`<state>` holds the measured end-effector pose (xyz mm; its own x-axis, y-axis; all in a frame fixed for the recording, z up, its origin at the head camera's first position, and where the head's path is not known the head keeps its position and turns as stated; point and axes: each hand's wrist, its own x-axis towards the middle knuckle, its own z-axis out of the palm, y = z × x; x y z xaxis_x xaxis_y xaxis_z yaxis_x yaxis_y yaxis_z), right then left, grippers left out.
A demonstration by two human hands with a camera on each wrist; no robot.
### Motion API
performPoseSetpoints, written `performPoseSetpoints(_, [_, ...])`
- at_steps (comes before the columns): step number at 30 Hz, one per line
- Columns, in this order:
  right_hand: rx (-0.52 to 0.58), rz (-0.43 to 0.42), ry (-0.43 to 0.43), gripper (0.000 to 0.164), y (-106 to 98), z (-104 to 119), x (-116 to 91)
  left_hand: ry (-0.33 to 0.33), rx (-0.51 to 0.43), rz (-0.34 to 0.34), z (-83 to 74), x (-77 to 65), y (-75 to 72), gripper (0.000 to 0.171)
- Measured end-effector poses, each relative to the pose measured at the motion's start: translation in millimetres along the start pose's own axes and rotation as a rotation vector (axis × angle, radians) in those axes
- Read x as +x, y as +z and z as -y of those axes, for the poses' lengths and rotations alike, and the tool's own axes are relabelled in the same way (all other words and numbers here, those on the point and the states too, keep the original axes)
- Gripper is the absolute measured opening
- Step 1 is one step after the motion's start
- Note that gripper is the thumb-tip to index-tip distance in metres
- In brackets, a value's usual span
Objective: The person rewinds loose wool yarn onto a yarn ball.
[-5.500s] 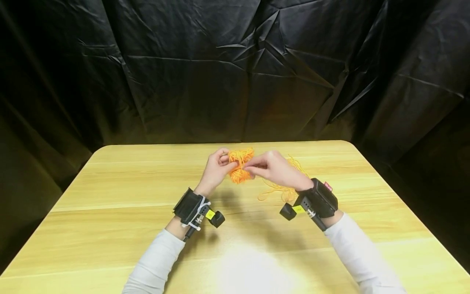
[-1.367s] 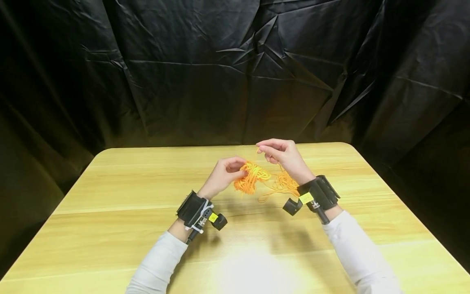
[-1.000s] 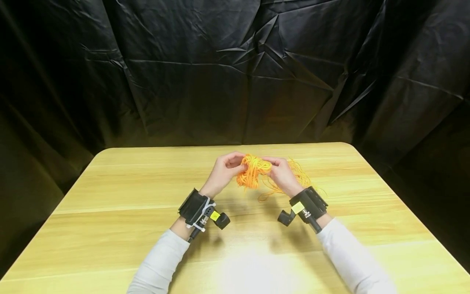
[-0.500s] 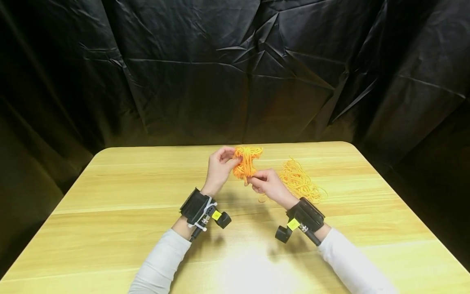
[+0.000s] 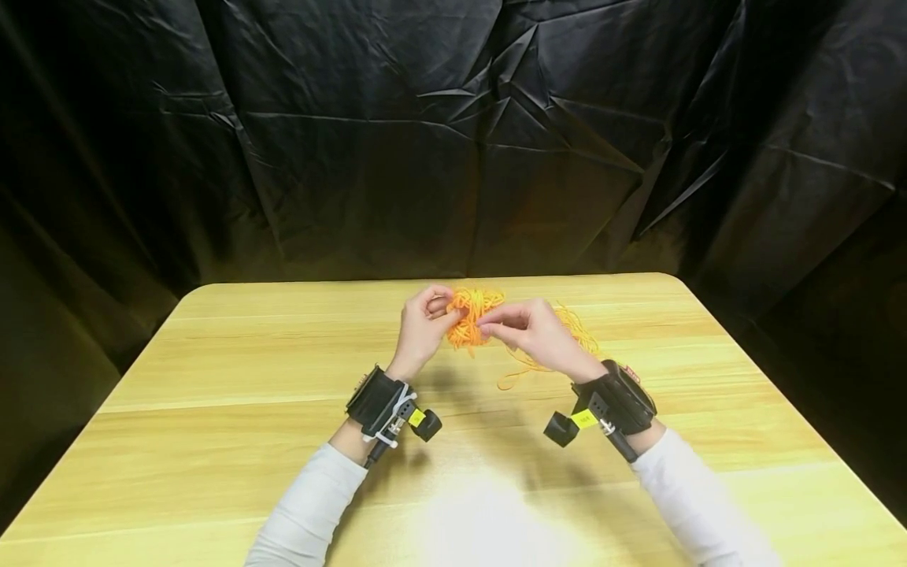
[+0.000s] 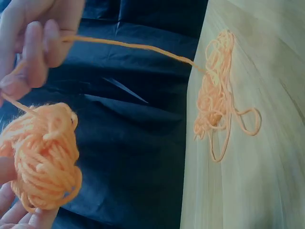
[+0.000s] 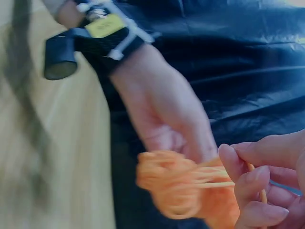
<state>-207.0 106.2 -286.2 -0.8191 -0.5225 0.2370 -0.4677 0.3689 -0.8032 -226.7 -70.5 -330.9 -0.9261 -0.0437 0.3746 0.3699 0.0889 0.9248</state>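
Observation:
A bundle of orange yarn (image 5: 466,337), pinched in at its middle, hangs over the table between the two hands. My left hand (image 5: 421,329) grips it from the left at the waist, thumb in front. My right hand (image 5: 542,337) is at the bundle's right side, pinching a strand of yarn (image 6: 128,45) between thumb and forefinger. That strand runs from the bundle through the right fingers and down to a loose yarn pile (image 6: 214,95) on the tabletop. In the right wrist view, several turns cross the waist of the bundle (image 7: 171,186).
The wooden table (image 5: 248,362) has rounded far corners. Part of the loose yarn is hidden behind the right hand in the head view. A black curtain (image 5: 354,181) hangs behind the table. Both wrists wear black camera mounts (image 5: 612,398).
My right hand has circled the bundle with the strand: above it, to its right, below, and now up in front of its waist. The left hand tilted the bundle and turned it upright again.

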Motion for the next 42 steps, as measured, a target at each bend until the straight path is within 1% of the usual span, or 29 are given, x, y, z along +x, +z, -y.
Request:
performPoseSetpoints(6, [0.054, -0.05, -0.028, 0.021, -16.9, 9.6, 10.8, -0.042, -0.023, 0.076, 0.1, -0.9, 0.4, 0.019])
performPoseSetpoints(8, [0.09, -0.068, -0.047, 0.022, -21.7, 10.7, 15.3, -0.054, -0.027, 0.114, -0.8, -1.3, 0.2, 0.02])
performPoseSetpoints(11, [0.155, -0.1, -0.058, 0.024, -27.5, 9.8, 22.0, -0.05, -0.005, 0.183, -1.9, -2.1, -0.4, 0.021])
performPoseSetpoints(15, [0.242, -0.163, -0.025, 0.026, -30.8, 1.3, 28.3, -0.046, 0.014, 0.281, -3.7, -3.0, -0.8, 0.023])
performPoseSetpoints(17, [0.261, -0.199, -0.001, 0.027, -29.4, -6.7, 29.6, -0.043, 0.01, 0.312, -4.2, -3.1, -1.0, 0.023])
performPoseSetpoints(19, [0.294, -0.225, 0.035, 0.028, -25.3, -17.3, 30.4, -0.037, -0.007, 0.326, -5.2, -3.3, -0.8, 0.024])
performPoseSetpoints(21, [0.301, -0.24, 0.088, 0.028, -18.5, -27.8, 29.6, -0.034, -0.035, 0.315, -6.4, -3.4, -0.6, 0.024])
performPoseSetpoints(23, [0.313, -0.239, 0.148, 0.027, -9.9, -38.2, 27.3, -0.033, -0.067, 0.286, -7.4, -3.4, -0.1, 0.024])
performPoseSetpoints(26, [0.308, -0.236, 0.23, 0.024, 4.8, -48.8, 21.2, -0.038, -0.102, 0.208, -7.8, -2.4, 1.3, 0.024])
performPoseSetpoints(29, [0.324, -0.205, 0.248, 0.024, 19.2, -55.3, 14.5, -0.024, -0.113, 0.122, -7.3, -1.0, 2.4, 0.023])
performPoseSetpoints(32, [0.311, -0.157, 0.226, 0.023, 31.4, -56.3, 8.8, -0.006, -0.123, 0.043, -6.3, 0.2, 2.9, 0.022])
performPoseSetpoints(34, [0.307, -0.115, 0.201, 0.022, 37.1, -54.0, 5.4, -0.002, -0.127, 0.0, -5.3, 0.8, 3.0, 0.021])
performPoseSetpoints(36, [0.276, -0.082, 0.178, 0.022, 40.9, -50.1, 2.6, -0.005, -0.131, -0.035, -4.2, 1.3, 3.0, 0.021])
performPoseSetpoints(38, [0.242, -0.043, 0.158, 0.021, 42.0, -38.0, -1.4, -0.003, -0.125, -0.061, -3.0, 1.7, 2.6, 0.02])
performPoseSetpoints(42, [0.156, 0.037, 0.083, 0.02, 42.0, -27.5, -6.0, 0.022, -0.088, -0.083, -1.5, 1.8, 0.9, 0.02])
